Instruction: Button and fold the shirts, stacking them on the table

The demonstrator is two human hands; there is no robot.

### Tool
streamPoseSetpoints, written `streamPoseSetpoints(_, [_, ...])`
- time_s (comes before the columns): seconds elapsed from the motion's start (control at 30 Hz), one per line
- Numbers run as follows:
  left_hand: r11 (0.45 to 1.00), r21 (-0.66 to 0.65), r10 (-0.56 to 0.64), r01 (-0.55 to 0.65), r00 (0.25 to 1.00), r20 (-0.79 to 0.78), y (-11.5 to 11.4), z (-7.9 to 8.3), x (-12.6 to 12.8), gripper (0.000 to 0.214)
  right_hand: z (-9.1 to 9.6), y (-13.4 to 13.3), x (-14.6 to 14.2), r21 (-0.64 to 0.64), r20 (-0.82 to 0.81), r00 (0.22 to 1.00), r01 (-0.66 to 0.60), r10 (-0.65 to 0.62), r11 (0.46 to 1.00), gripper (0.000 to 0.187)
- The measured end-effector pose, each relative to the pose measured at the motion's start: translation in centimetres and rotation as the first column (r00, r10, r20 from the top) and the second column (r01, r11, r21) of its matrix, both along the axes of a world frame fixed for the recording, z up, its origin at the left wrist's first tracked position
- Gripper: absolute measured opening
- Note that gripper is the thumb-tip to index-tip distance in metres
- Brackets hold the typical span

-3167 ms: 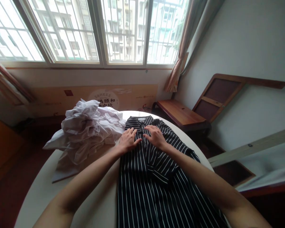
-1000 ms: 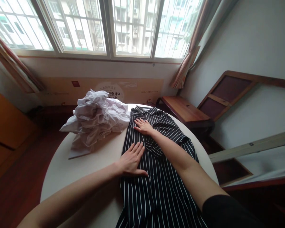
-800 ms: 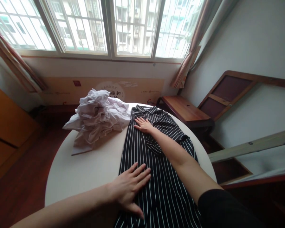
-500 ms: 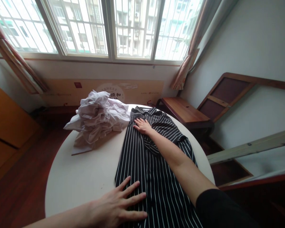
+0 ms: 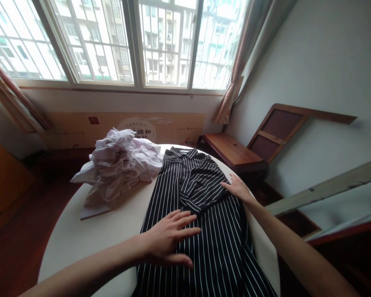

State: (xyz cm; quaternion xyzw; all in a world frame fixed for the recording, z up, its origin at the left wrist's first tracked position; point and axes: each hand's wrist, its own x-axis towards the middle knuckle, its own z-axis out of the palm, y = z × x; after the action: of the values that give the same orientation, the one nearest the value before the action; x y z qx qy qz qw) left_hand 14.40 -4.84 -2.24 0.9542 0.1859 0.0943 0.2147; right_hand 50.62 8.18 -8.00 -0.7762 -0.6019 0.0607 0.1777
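While both hands lie flat (fingers spread, gripping nothing) — left hand (image 5: 165, 240), right hand (image 5: 238, 189) — on the striped shirt (image 5: 204, 231).

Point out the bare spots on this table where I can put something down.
The widest bare patch is at the near left of the table, bordered by the white clothes pile and the striped shirt. A narrow wedge runs between pile and shirt. The right rim beyond the shirt is a sliver. The shirt is crowded, with the left hand and right hand on it.
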Motion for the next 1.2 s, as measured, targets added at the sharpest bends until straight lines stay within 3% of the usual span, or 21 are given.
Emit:
streamPoseSetpoints(0.07, [0.997, 0.063, -0.047, 0.048, 0.999, -0.017, 1.1, -0.3, 4.1, 0.079, -0.4, -1.5, 1.2, -0.041, -0.064, 0.997, 0.035, -0.037, 0.999, 0.071])
streamPoseSetpoints(0.13, [0.981, 0.132, -0.141, 0.145, 0.989, -0.037, 0.7, -0.8, 8.2, 0.081, -0.3, -2.4, 1.5, -0.053, -0.184, 0.982, 0.042, -0.051, 0.998, 0.065])
streamPoseSetpoints(0.27, [0.885, 0.277, -0.369, 0.374, 0.927, -0.073, -3.6, -2.8, 14.1, 0.083, 0.0, -2.5, 1.1, -0.031, -0.567, 0.823, -0.051, 0.024, 0.998, 0.045])
streamPoseSetpoints(0.37, [0.821, 0.418, -0.391, 0.389, 0.916, -0.084, -6.7, -5.4, 15.9, 0.07, -0.1, -1.7, 0.9, -0.016, -0.677, 0.736, -0.006, -0.006, 1.0, 0.037])
streamPoseSetpoints(0.5, [0.813, 0.517, -0.322, 0.267, 0.947, 0.018, -8.5, -8.5, 16.9, 0.058, -0.1, -0.3, 0.2, -0.043, -0.74, 0.666, 0.094, -0.095, 0.995, 0.029])
streamPoseSetpoints(0.6, [0.839, 0.49, -0.322, 0.237, 0.942, 0.094, -8.8, -9.7, 17.7, 0.04, 0.2, 0.7, -0.4, -0.07, -0.803, 0.585, 0.091, -0.11, 0.993, 0.021])
streamPoseSetpoints(0.67, [0.878, 0.401, -0.324, 0.261, 0.941, 0.097, -8.9, -9.7, 18.2, 0.029, 0.4, 1.3, -0.7, -0.069, -0.802, 0.586, 0.108, -0.12, 0.992, 0.017])
streamPoseSetpoints(0.77, [0.919, 0.243, -0.34, 0.311, 0.936, 0.087, -8.2, -8.2, 18.0, 0.024, 0.7, 2.2, -0.9, -0.061, -0.761, 0.632, 0.153, -0.145, 0.986, 0.012])
streamPoseSetpoints(0.9, [0.945, 0.05, -0.327, 0.324, 0.927, 0.185, -6.3, -4.3, 15.0, 0.029, 1.4, 3.4, -1.3, -0.034, -0.689, 0.711, 0.162, -0.141, 0.986, 0.016])
streamPoseSetpoints(1.07, [0.954, -0.163, -0.211, 0.25, 0.951, 0.227, -5.3, -0.2, 8.8, 0.081, 4.0, 5.7, -2.6, 0.028, -0.567, 0.818, 0.138, -0.098, 0.99, 0.028])
streamPoseSetpoints(1.13, [0.964, -0.166, -0.179, 0.209, 0.967, 0.182, -5.8, 0.3, 6.7, 0.075, 5.6, 6.9, -4.1, 0.053, -0.486, 0.872, 0.101, -0.063, 0.993, 0.033])
streamPoseSetpoints(1.2, [0.972, -0.139, -0.171, 0.19, 0.975, 0.14, -6.6, -0.1, 5.1, 0.048, 7.0, 7.8, -6.4, 0.042, -0.295, 0.956, 0.006, 0.007, 0.999, 0.037])
